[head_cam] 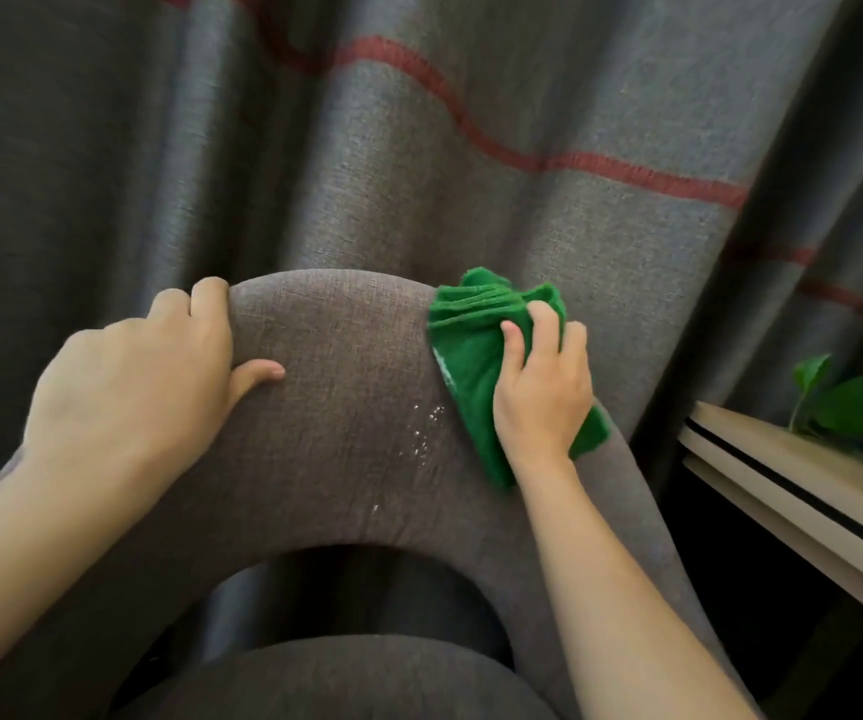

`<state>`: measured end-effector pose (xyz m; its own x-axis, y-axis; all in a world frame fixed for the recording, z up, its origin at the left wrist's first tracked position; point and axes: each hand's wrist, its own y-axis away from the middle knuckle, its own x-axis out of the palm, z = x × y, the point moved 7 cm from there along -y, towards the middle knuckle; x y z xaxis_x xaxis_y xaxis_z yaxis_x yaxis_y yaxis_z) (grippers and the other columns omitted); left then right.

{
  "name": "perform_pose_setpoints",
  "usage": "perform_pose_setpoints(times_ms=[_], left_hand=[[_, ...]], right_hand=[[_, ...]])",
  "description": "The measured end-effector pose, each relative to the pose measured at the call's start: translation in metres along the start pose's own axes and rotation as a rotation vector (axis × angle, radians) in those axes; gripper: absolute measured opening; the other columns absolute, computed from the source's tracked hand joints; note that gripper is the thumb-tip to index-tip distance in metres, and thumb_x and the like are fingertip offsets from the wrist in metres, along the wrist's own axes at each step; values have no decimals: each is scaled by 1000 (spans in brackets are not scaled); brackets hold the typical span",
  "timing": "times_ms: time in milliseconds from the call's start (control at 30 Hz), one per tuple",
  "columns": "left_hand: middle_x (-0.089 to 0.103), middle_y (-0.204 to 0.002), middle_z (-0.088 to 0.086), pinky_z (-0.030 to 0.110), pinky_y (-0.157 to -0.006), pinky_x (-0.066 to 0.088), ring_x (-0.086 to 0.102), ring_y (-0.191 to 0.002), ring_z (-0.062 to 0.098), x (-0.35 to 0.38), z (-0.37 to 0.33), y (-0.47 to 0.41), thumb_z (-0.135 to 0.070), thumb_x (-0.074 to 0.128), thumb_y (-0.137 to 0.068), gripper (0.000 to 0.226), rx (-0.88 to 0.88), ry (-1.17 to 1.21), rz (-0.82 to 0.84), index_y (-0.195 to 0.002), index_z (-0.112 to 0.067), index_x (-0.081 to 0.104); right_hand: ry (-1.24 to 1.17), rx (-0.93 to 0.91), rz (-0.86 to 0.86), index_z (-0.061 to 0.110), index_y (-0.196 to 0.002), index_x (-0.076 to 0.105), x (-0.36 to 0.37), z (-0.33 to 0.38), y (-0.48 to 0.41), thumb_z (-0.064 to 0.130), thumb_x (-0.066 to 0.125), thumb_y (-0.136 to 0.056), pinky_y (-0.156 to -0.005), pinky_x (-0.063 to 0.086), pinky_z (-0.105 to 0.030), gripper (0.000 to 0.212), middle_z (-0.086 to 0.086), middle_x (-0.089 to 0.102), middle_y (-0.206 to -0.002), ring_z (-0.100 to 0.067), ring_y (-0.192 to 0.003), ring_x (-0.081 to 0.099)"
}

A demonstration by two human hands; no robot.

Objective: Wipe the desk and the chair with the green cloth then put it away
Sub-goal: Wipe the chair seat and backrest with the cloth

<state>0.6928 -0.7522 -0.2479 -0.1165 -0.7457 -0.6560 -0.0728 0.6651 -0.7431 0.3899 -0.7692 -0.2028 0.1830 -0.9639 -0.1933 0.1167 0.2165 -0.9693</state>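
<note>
Right hand point(541, 392) fingers point(515, 343) bunch green cloth point(471, 356) against chair point(346, 449).

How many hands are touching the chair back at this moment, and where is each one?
2. The left hand grips the top left of the chair back. The right hand presses the green cloth on its right edge.

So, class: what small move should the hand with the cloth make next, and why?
Probably sweep the green cloth in the right hand leftward across the chair back, because pale specks lie just beside it while the left hand steadies the top.
</note>
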Motion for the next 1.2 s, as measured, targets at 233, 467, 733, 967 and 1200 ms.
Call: perform_pose_setpoints(times_ms=[233,467,733,967,1200], left_hand=[[62,-93,25,57,-55,54,64,-65,47,2,2,-4,-74,48,-76,75,7,4,-44,-116,-10,41],[61,-90,26,58,-56,53,63,-64,48,-2,-1,-3,-75,45,-73,78,-1,9,-66,-113,-8,43],[59,-83,26,50,-50,50,60,-55,44,-4,-4,2,-70,46,-77,75,-4,-4,-23,-112,-4,46],[60,-89,25,56,-54,53,62,-61,46,-1,0,-1,-73,46,-77,75,11,2,-67,-117,-9,43],[59,-91,25,60,-59,53,63,-66,48,3,3,-3,-74,45,-75,76,0,16,-84,-116,-11,41]], right_hand=[[53,-100,52,14,-127,61,40,32,84,53,44,-96,-69,37,-44,52,-23,58,-105,-34,-81,49],[13,-422,126,20,-130,49,55,43,203,67,45,-92,-72,39,-43,60,-15,43,-111,-30,-87,46],[23,-468,69,17,-119,46,47,36,132,53,37,-102,-62,40,-42,41,-17,46,-98,-30,-74,47],[187,64,-133,9,-120,57,26,7,-12,46,51,-99,-66,41,-44,43,-18,56,-96,-35,-78,54],[51,-183,-7,10,-119,48,50,34,149,47,43,-102,-65,38,-44,41,-19,51,-96,-32,-75,46]])
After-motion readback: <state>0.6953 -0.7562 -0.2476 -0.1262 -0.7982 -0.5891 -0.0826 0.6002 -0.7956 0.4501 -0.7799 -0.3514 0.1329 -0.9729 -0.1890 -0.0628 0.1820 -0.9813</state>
